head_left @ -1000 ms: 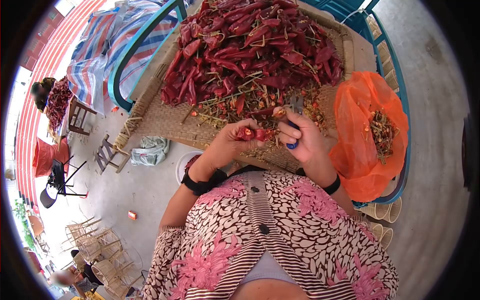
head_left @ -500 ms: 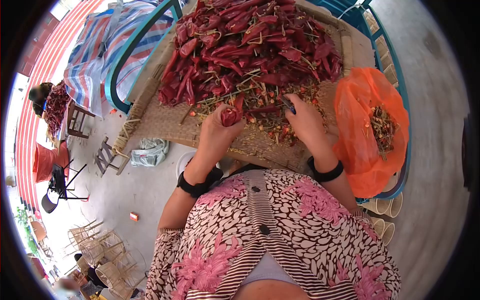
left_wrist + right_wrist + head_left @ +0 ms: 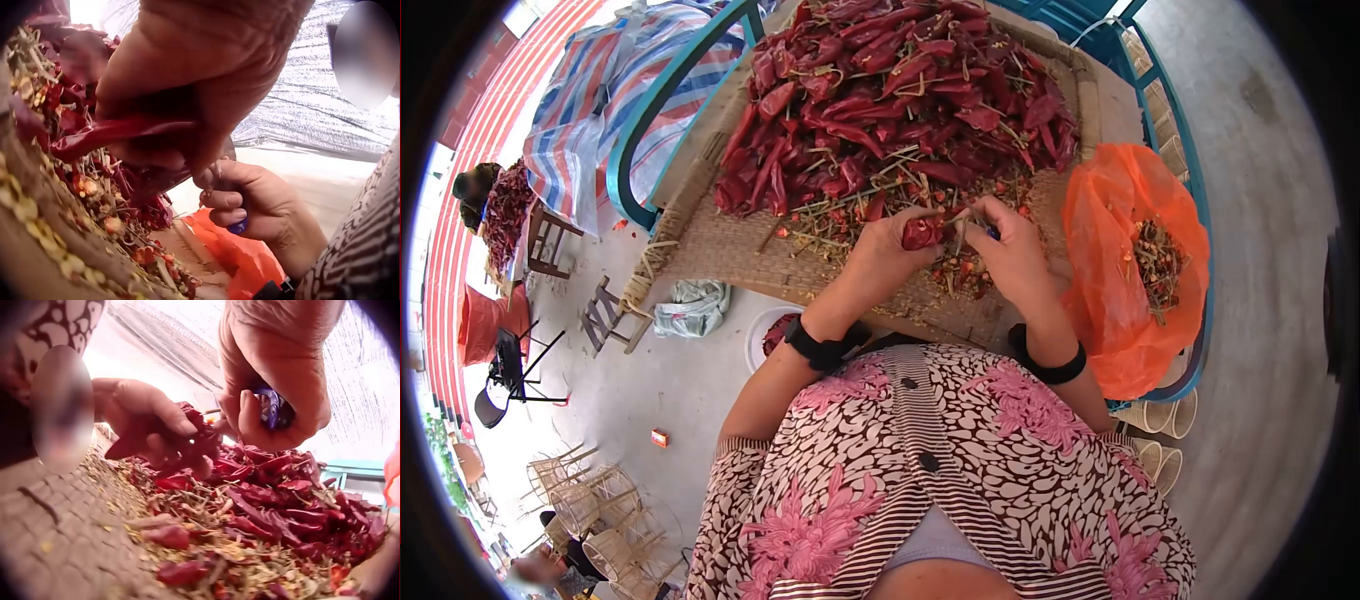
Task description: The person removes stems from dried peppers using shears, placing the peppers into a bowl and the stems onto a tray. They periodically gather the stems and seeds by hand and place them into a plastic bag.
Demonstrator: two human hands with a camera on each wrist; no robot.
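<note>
My left hand (image 3: 880, 258) grips several dried red chili peppers (image 3: 919, 234), their stem ends facing right. In the left wrist view, one long pepper (image 3: 125, 132) sticks out between the fingers. My right hand (image 3: 1012, 262) holds a small blue-handled cutter (image 3: 270, 407); its metal head is mostly hidden by the fingers. The right thumb and fingers are close at the stem ends, and the hands nearly meet above the mat. Beyond them rises a large heap of dried red chilies (image 3: 900, 100), with cut stems and yellow seeds (image 3: 830, 232) along its near edge.
The heap lies on a woven mat (image 3: 720, 248) within a teal metal frame (image 3: 628, 165). An orange mesh bag (image 3: 1100, 340) with stem scraps stands at the right. A white bucket (image 3: 753, 340) is below the mat's left edge, near a grey-green plastic bag (image 3: 692, 308).
The hands were close together, then parted, the left with peppers over the heap's near edge. Now they have come together again, peppers still in the left and the cutter in the right.
</note>
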